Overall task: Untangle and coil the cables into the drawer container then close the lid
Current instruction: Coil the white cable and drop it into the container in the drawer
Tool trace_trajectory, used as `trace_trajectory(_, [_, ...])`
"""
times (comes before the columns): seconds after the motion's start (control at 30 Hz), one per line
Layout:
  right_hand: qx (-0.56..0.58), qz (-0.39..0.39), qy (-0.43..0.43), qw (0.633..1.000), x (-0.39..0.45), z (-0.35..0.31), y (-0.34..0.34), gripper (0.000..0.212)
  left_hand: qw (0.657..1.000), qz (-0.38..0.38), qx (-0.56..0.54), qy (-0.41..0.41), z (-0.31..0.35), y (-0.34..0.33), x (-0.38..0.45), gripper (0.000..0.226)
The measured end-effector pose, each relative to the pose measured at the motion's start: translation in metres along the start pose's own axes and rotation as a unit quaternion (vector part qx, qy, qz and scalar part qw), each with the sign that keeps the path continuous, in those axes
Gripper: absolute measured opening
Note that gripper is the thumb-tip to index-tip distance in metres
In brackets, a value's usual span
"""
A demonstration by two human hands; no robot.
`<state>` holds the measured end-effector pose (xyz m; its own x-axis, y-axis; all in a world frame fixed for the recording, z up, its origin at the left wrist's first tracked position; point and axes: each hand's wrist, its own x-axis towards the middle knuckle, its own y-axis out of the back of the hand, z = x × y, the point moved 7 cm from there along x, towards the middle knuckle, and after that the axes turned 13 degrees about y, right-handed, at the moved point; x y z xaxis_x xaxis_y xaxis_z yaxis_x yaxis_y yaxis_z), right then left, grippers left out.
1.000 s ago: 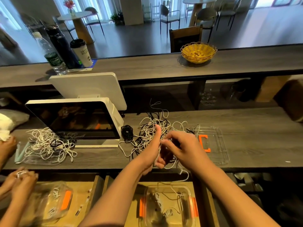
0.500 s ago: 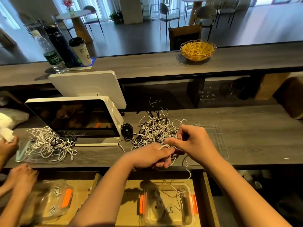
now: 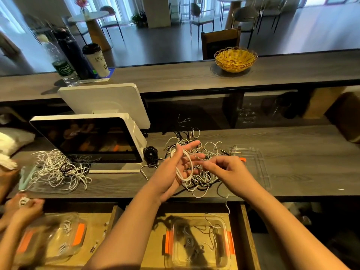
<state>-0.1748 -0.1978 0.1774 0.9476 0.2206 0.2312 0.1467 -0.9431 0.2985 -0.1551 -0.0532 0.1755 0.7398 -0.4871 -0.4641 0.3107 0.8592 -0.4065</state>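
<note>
The work surface (image 3: 292,152) is a long dark wood-grain counter; its front edge runs directly above an open drawer (image 3: 244,240). To the left, a white screen terminal (image 3: 91,141) stands near the cable tangle. To the right, past the clear lid (image 3: 259,166) lying flat with its orange clip, the surface has open room up to the frame edge.

The left hand (image 3: 175,168) is raised over the front part of the surface, palm turned up, fingers straight and spread. A white cable loop (image 3: 184,166) is wound around the palm and fingers. The right hand (image 3: 226,170) is just beside it, thumb and forefinger pinched together on a thin cable strand (image 3: 198,162) that leads toward the left hand's loop.

The cable tangle (image 3: 202,152), white and dark cords mixed, lies on the surface directly behind and beneath both hands. A small coiled black cable (image 3: 151,154) sits just left of it, near the terminal base.

The clear container (image 3: 198,242) with orange side clips sits uncovered in the drawer, below the hands; it holds some cables. One thin strand (image 3: 227,203) hangs over the surface edge down toward it.

At far left, a second pile of white cables (image 3: 58,168) and another person's hands (image 3: 23,203) are present.
</note>
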Motion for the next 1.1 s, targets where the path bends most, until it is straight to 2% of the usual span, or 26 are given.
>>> trace_trajectory(0.2, [0.006,0.000,-0.017,1.000,-0.001,0.006,-0.012,0.027,0.982,0.011,-0.187,-0.032,0.001,0.004,0.007,0.048])
trace_trajectory(0.33, [-0.011,-0.013,-0.034,0.999,-0.002,0.013,-0.022,0.025,0.966,0.014,-0.254,-0.049,0.000,0.007,0.012,0.047])
trace_trajectory(0.47, [-0.054,-0.055,-0.046,0.996,-0.005,0.019,-0.037,0.024,0.951,0.051,-0.296,-0.072,0.003,0.020,0.016,0.046])
trace_trajectory(0.6, [-0.138,-0.122,-0.039,0.982,-0.007,0.012,-0.051,0.028,0.951,0.105,-0.281,-0.078,0.000,0.032,0.020,0.047])
trace_trajectory(0.77, [-0.181,-0.175,-0.001,0.968,-0.009,-0.008,-0.070,0.033,0.957,0.143,-0.236,-0.091,-0.001,0.041,0.026,0.048])
trace_trajectory(0.97, [-0.241,-0.184,0.015,0.953,-0.003,-0.021,-0.073,0.027,0.979,0.185,-0.002,-0.087,-0.005,0.037,0.026,0.049])
trace_trajectory(1.1, [-0.248,-0.181,0.020,0.952,0.000,-0.026,-0.068,0.019,0.981,0.156,0.107,-0.051,-0.012,0.025,0.026,0.055])
